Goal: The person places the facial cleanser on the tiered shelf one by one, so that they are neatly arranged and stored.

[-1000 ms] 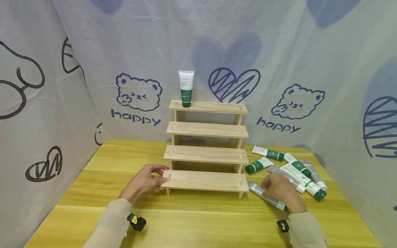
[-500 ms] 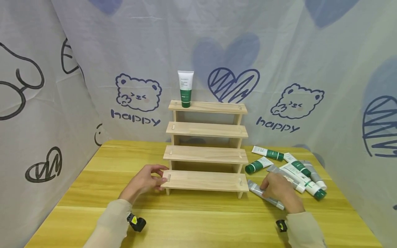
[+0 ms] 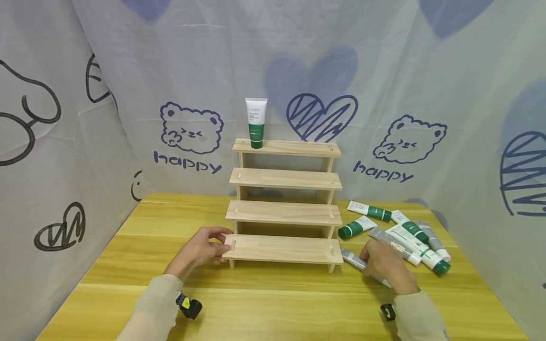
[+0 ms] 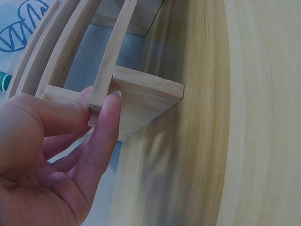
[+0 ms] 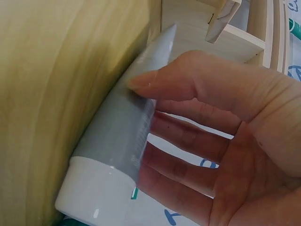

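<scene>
My left hand (image 3: pixel 199 251) pinches the left end of the lowest board of a wooden tiered display rack (image 3: pixel 283 248). In the left wrist view, thumb and fingers grip that board's end (image 4: pixel 101 89) from both sides. To the rack's right, my right hand (image 3: pixel 386 264) holds a grey squeeze tube (image 3: pixel 353 259) lying slantwise on the table. The right wrist view has the thumb on one face of this tube (image 5: pixel 117 125) and the fingers along its other side, its white cap toward the bottom. A white-and-green tube (image 3: pixel 256 124) stands cap down at the top board's left end.
Right of the rack lie several loose tubes, among them a green-capped one (image 3: pixel 356 227), another at the back (image 3: pixel 368 210) and a grey one (image 3: pixel 396 245) beside my right hand. A printed cloth (image 3: pixel 273 57) hangs behind the yellow wooden table (image 3: pixel 256 303).
My right hand has shifted slightly and now covers more of the grey tube's lower part. The left hand keeps its grip on the board, and the rack has not moved.
</scene>
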The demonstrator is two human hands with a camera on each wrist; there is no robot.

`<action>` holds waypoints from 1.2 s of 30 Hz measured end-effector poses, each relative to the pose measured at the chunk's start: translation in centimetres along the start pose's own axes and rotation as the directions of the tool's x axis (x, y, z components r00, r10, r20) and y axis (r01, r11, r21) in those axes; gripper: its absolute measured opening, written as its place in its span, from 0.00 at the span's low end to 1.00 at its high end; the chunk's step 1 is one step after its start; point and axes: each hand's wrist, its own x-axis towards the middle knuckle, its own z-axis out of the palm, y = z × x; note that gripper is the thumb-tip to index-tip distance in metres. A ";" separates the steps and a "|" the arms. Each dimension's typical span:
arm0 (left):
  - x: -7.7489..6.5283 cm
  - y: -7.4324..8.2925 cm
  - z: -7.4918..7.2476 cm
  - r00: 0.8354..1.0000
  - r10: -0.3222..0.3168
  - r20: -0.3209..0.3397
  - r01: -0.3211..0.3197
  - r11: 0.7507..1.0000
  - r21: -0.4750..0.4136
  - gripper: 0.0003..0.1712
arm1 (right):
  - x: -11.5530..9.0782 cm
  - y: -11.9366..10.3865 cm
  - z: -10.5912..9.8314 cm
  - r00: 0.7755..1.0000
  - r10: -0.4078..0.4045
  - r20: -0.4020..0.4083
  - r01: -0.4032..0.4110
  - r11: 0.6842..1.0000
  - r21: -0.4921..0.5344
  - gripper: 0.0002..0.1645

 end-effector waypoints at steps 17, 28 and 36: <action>0.1 -0.1 -0.1 0.999 0.032 -0.012 -0.031 0.999 0.026 0.24 | 0.2 1.5 -0.2 0.997 -0.081 0.006 0.079 0.987 0.142 0.18; 0.2 -0.1 0.0 1.000 0.017 -0.004 -0.017 1.000 0.012 0.25 | -0.4 2.1 -1.8 0.985 -0.172 -0.005 0.169 0.963 0.211 0.21; 0.2 -0.1 0.0 1.000 0.014 0.001 -0.014 1.000 -0.010 0.25 | -0.5 1.9 -2.3 0.988 -0.153 0.015 0.143 0.953 0.268 0.19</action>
